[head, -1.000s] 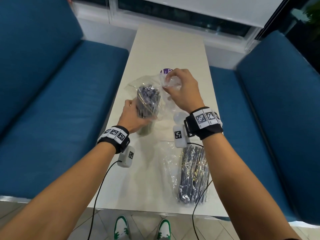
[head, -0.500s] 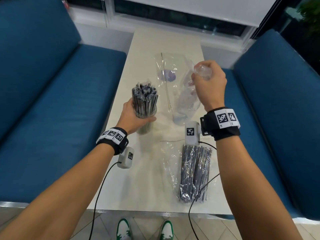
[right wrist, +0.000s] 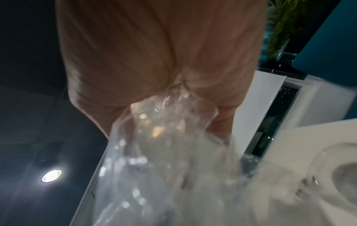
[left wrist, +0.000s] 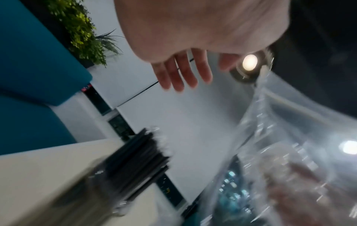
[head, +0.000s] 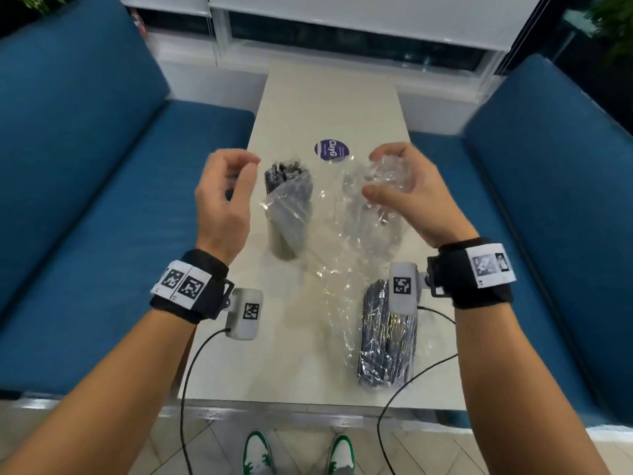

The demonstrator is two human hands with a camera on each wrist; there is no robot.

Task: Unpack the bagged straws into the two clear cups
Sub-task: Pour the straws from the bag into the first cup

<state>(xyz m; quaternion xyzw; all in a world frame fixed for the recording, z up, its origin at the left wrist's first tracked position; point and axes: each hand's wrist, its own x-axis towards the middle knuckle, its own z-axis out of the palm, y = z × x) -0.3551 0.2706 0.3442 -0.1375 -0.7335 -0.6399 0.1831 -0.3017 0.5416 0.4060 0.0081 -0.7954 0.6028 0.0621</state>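
A clear cup [head: 287, 217] packed with black straws [head: 284, 173] stands upright on the white table [head: 325, 104]. The same cup shows blurred in the left wrist view, straws [left wrist: 139, 152] sticking up. My left hand [head: 239, 176] hovers just left of it, fingers relaxed and holding nothing. My right hand [head: 387, 180] grips the crumpled top of an empty clear bag [head: 346, 234], which hangs down beside the cup. A second, full bag of straws [head: 387, 337] lies near the table's front edge. A clear cup rim [right wrist: 340, 169] may show in the right wrist view; it is blurred.
A round purple sticker [head: 331, 150] lies flat on the table behind the cup. Blue sofas flank the table on the left [head: 85, 200] and right [head: 548, 200]. Wrist-camera cables trail over the front edge.
My left hand let go of the straw cup and lifted off to the left. My right hand came down and inward, bunching the empty bag.
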